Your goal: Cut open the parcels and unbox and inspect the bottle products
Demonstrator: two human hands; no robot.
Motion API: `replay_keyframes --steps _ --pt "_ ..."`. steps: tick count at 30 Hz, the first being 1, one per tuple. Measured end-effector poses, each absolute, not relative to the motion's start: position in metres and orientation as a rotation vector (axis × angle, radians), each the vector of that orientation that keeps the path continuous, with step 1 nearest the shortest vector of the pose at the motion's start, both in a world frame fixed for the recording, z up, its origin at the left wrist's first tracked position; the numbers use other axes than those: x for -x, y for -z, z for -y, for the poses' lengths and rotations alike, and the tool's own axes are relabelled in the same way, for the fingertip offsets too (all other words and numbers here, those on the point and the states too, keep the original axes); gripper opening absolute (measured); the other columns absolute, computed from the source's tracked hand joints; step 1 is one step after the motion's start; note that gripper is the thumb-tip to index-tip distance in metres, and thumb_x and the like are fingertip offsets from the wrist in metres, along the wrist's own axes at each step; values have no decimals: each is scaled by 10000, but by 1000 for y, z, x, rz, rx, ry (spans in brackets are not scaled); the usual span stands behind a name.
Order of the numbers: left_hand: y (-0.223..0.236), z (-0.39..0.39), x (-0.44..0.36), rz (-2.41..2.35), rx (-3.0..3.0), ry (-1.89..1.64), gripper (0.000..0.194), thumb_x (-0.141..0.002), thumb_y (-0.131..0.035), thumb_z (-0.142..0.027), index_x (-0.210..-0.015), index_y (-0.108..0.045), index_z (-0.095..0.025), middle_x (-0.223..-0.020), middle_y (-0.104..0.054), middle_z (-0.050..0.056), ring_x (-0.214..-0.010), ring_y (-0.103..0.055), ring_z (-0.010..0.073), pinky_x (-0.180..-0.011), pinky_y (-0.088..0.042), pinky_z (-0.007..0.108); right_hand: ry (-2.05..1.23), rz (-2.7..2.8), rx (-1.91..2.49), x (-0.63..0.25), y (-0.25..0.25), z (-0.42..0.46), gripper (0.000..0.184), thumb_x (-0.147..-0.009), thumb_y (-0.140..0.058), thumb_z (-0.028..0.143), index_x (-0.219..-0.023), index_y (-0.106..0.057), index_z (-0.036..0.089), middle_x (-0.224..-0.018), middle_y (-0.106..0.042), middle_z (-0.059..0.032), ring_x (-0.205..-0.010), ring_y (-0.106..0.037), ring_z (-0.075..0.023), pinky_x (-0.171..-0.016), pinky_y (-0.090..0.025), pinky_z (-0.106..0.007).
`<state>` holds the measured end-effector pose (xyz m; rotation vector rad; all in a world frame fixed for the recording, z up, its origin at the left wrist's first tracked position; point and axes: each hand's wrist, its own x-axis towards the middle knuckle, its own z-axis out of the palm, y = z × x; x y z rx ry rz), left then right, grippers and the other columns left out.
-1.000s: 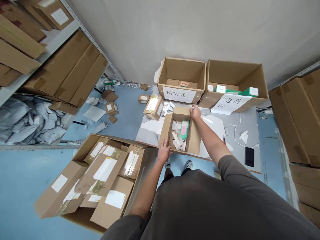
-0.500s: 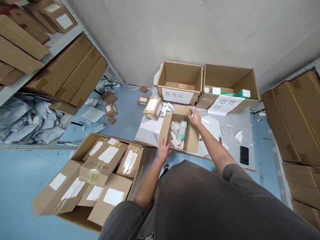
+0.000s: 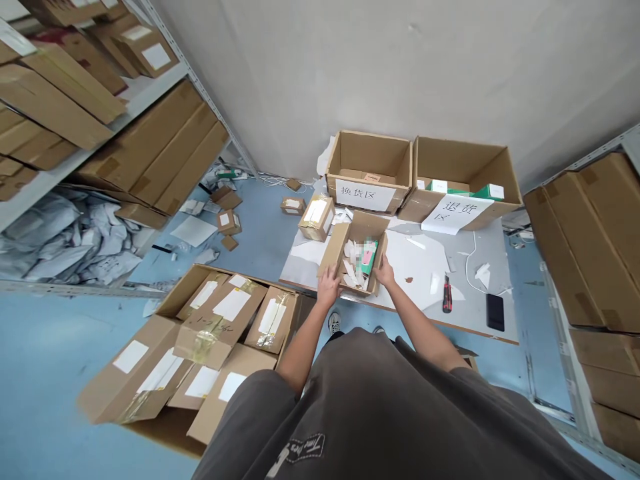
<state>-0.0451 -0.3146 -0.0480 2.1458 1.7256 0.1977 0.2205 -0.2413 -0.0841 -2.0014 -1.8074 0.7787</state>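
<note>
An opened cardboard box [image 3: 331, 248] stands at the table's front edge, its left flap spread outward. Inside lie a green-and-white packet [image 3: 369, 255], partly blurred, and crumpled white paper [image 3: 350, 275]. My left hand [image 3: 329, 287] grips the box at its near left corner, fingers over the flap. On the opposite side, my right hand [image 3: 384, 272] holds the right wall, its fingers partly hidden. A red-and-black utility knife [image 3: 447, 295] rests on the table to the right, touched by neither hand.
Two large open cartons with handwritten signs [image 3: 365, 195] stand behind. A taped parcel [image 3: 317, 217] sits left of the opened box. A phone [image 3: 495, 312] lies near the table's right end. At lower left, a big carton [image 3: 170, 303] holds several parcels. Loaded shelves [image 3: 150, 93] flank the area.
My right hand has moved from the box's far right corner to the nearer part of its right side. The right flap no longer spreads outward. The utility knife is now uncovered.
</note>
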Motion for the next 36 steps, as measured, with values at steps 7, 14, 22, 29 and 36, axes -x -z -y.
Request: replay_keyframes --steps 7,14,22,29,36 --pt "51 326 86 -1870 -2069 -151 195 -826 -789 -178 -1017 -765 -214 -1789 -287 63 -1636 -279 405 -1291 -358 572 -1086 1711 1849 -173 89 222 1013 -768 -596 253 -1715 -253 143 -1575 -608 -146 -1376 -649 -330 -1142 -542 -488" --pt "39 320 88 -1828 -1981 68 907 -671 -913 -255 -1516 -585 -261 -1825 -115 135 -1662 -96 483 -1299 -214 687 -964 1788 1775 -163 97 227 962 -807 -634 301 -1694 -298 142 -1688 -460 -171 -1570 -433 -328 -1280 -389 -521" --pt "30 234 22 -1848 -1716 -9 696 -923 -700 -418 -1542 -497 -174 -1557 -565 225 -1448 -545 361 -1187 -440 437 -768 1909 1874 -173 84 247 828 -946 -624 408 -1679 -359 130 -1745 -336 -215 -1635 -282 -363 -1322 -276 -585" --pt "81 178 -32 -2027 -1339 175 852 -792 -882 -377 -1481 -454 -117 -1510 -558 293 -1413 -565 367 -1080 -512 402 -698 2110 1759 -178 72 251 713 -973 -593 341 -1650 -452 167 -1775 -290 -166 -1657 -216 -380 -1338 -243 -620" --pt "127 175 -31 -2026 -1294 145 868 -759 -906 -285 -1455 -426 -87 -1435 -601 321 -1345 -632 352 -1029 -530 382 -714 2171 1722 -180 78 246 727 -965 -646 337 -1657 -457 215 -1781 -283 -138 -1667 -192 -381 -1338 -253 -622"
